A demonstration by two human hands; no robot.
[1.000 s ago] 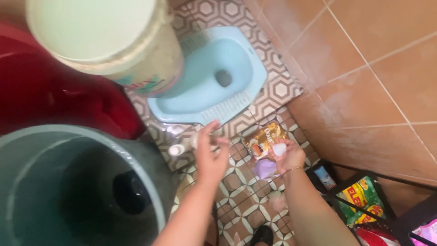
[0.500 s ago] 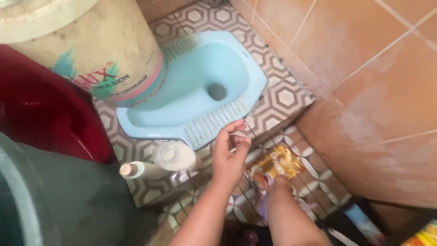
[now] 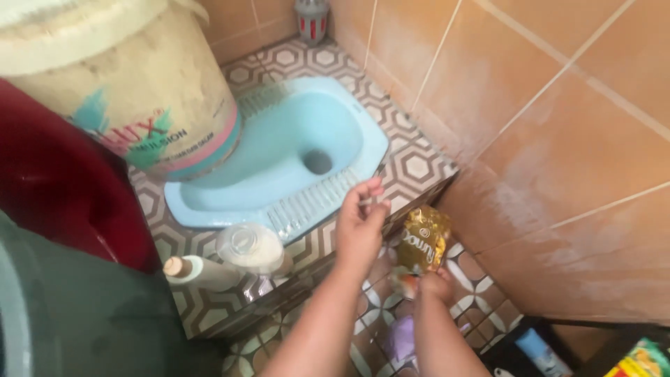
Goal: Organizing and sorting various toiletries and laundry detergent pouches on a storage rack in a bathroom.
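Note:
My left hand (image 3: 359, 227) hovers over the front edge of a light blue squat toilet (image 3: 279, 164), thumb and forefinger pinched on a small pale bit I cannot make out. My right hand (image 3: 433, 285) grips the bottom of a gold refill pouch (image 3: 422, 239), held upright just right of the left hand above the patterned floor tiles (image 3: 419, 167). A clear plastic bottle (image 3: 250, 246) and a white bottle with a tan cap (image 3: 199, 271) lie on the raised step to the left.
A large cream paint bucket (image 3: 132, 91) stands behind the toilet. A red tub (image 3: 63, 188) and a dark green bin (image 3: 77, 314) crowd the left. An orange tiled wall (image 3: 558, 139) closes the right. A purple item (image 3: 401, 338) and packets (image 3: 638, 359) lie below.
The view has swung up and closer. My left hand rose from the floor to the toilet's front edge. My right hand lifted the gold pouch higher.

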